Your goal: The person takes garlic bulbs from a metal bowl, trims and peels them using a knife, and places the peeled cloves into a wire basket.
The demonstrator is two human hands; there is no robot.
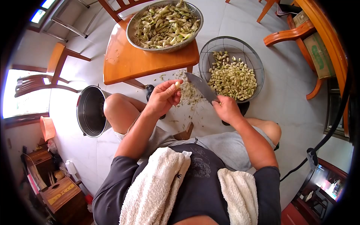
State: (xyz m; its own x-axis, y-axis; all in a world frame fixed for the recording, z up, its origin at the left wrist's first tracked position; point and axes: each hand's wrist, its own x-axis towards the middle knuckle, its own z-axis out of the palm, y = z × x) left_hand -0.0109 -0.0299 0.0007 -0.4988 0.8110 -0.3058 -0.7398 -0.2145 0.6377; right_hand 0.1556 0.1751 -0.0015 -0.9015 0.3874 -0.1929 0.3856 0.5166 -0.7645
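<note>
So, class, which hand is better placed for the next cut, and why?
Likely the right hand: it grips the knife, held near the pale bulb pinched in the left hand.

The room was brightly lit, with white light let in through the brown-framed glass window (pixel 26 101) on the left. The pale, smooth tile floor (pixel 64 108) was made very shiny there. The picture's edges were bent and ringed in black.

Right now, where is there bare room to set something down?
Mostly bare: the chair seat this side of the metal bowl, with a few scraps; the floor between the wire basket and the curved wooden leg. Crowded: the scrap-strewn floor beneath the left hand and knife.
</note>
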